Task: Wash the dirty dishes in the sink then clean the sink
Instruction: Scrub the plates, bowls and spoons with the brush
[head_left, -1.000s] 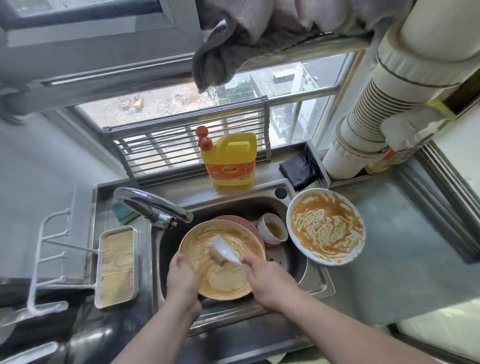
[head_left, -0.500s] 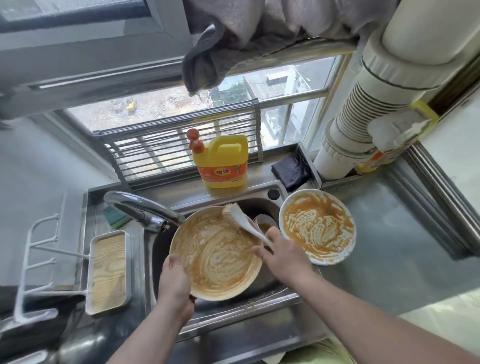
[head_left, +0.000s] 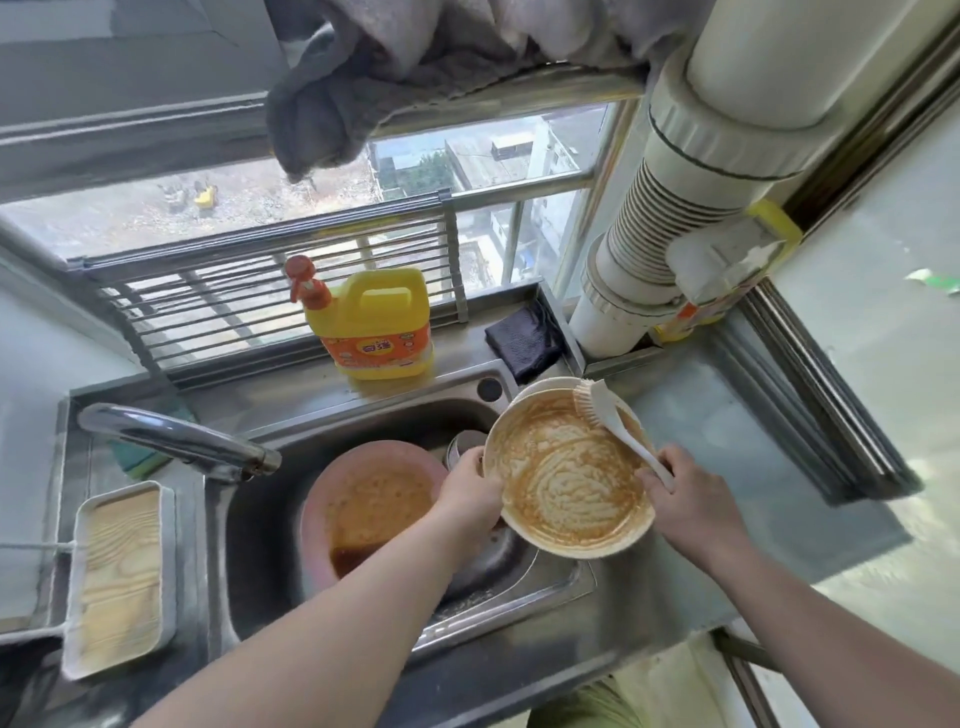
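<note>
Two hands engaged | left hand (head_left: 470, 491) grips cream plate (head_left: 569, 475) rim above sink (head_left: 498, 587) edge | right hand (head_left: 685, 499) grips dish brush (head_left: 615, 423) | step: scrubbing sauce; next likely rinsing under faucet (head_left: 176, 441).

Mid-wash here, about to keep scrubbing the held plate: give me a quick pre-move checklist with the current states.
1. Left hand grips the plate at its left rim: ok.
2. Right hand holds the brush by the handle: ok.
3. Bristles on the plate's far rim: ok.
4. Plate over the sink: not ok; much of it hangs over the right edge and counter, so drips may miss.
5. Water running from the faucet: not ok, no stream visible.
6. Pink bowl in the sink, still dirty with brown liquid pooled: not ok.
</note>
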